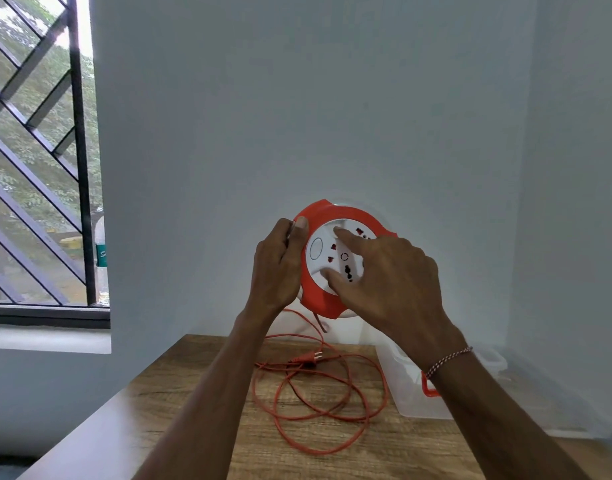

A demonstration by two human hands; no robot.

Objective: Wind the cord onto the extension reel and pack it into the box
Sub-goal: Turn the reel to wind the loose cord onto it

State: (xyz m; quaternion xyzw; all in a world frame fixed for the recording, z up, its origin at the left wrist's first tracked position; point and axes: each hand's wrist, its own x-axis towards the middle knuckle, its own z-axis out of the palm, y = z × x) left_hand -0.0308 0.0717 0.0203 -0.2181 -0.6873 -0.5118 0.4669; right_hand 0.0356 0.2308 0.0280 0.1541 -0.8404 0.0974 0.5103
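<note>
I hold an orange and white extension reel (pixel 318 292) up in the air above the wooden table (pixel 200 403). My left hand (pixel 278 268) grips the reel's left rim, thumb on the front. My right hand (pixel 384 275) lies spread on the white socket face, index finger and thumb touching it. The orange cord (pixel 318 410) hangs from the reel's underside and lies in loose loops on the table, its plug (pixel 306 357) at the back of the loops. A clear plastic box (pixel 411 386) with an orange latch stands right of the cord, partly hidden by my right forearm.
A white wall stands right behind the table and another closes the right side. A barred window (pixel 38 168) is at the left, with a plastic bottle (pixel 102 258) on its sill. The table's left edge runs diagonally toward me.
</note>
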